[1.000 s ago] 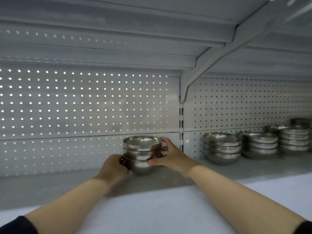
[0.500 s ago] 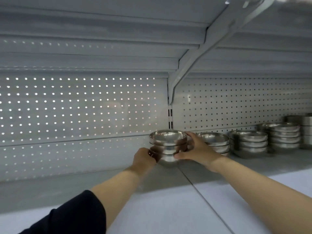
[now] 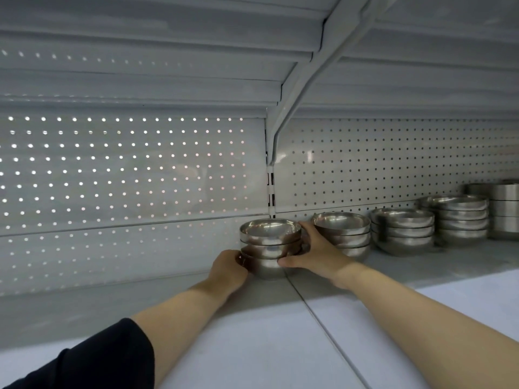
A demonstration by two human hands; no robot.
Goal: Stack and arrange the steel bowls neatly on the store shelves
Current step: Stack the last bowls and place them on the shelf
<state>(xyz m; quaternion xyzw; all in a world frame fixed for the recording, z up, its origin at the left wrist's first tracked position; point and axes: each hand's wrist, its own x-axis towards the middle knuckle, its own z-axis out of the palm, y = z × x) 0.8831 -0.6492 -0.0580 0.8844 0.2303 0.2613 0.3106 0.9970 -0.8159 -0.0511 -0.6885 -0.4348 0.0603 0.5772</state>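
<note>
Gripping a short stack of steel bowls (image 3: 270,248) from both sides: left hand (image 3: 229,267) curling around its lower left, right hand (image 3: 314,252) wrapping its right flank with the thumb pressing across the front of the bottom bowl. Resting, that stack, on the grey shelf (image 3: 393,276) right at the seam where two shelf panels are meeting, close to the perforated back panel (image 3: 126,178) and below the slotted upright (image 3: 270,192). Crowding in just to the right, a second stack of bowls (image 3: 344,234), with the right hand's fingers filling the narrow gap between the two stacks. Lining up farther right along the back panel, a third stack (image 3: 403,230), a fourth stack (image 3: 460,219), and at the frame edge a pile of straight-walled steel containers (image 3: 504,210), partly cut off. Hanging overhead, the ribbed underside of the upper shelf (image 3: 168,51), held by a slanting bracket (image 3: 309,80). Glowing through the left panel's holes, light from behind. Showing at lower left, a dark sleeve (image 3: 98,360). Finding no brand, label or readable writing on any bowl or panel.
</note>
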